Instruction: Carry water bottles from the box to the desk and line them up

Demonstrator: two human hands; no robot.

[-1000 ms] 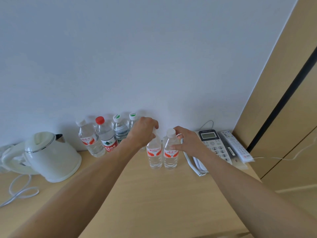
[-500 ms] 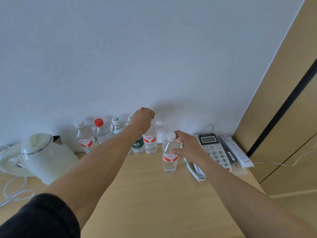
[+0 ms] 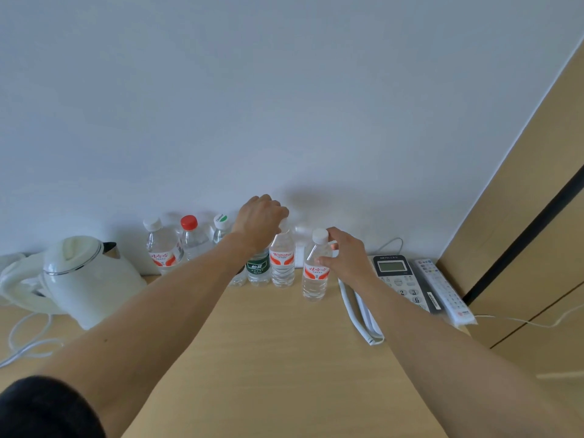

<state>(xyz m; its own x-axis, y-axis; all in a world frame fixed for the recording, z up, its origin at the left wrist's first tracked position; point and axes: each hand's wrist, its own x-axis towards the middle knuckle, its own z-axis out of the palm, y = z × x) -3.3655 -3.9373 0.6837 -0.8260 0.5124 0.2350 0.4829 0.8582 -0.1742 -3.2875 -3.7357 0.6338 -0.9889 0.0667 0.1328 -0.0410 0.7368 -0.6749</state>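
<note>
Hands: left hand point(image 3: 260, 221) reaches to the back of the table, fingers curled in a closed grip over the top of a clear plastic bottle with a red-and-white label point(image 3: 282, 263); right hand point(image 3: 344, 251) has its grip pinched on the neck and shoulder of a second clear bottle with a red-and-white label and white cap point(image 3: 316, 268).
Left bottle: upright on the light wooden table point(image 3: 284, 358), at the right end of the row against the white wall point(image 3: 284, 90); cap hidden by the hand.
Right bottle: upright on the table, just right of the row and a little forward of it, apart from the left one.
Row: from the left, a white-capped bottle with red label point(image 3: 161, 248), a red-capped bottle point(image 3: 191, 237), a bottle with a green-marked white cap point(image 3: 220, 229), then a green-labelled bottle point(image 3: 257, 270), partly behind the left forearm.
Left side: white electric kettle point(image 3: 85, 279) with its white cord point(image 3: 25, 339).
Right side: grey-and-white desk telephone point(image 3: 398, 282) and a white remote control point(image 3: 442, 292) beside it.
</note>
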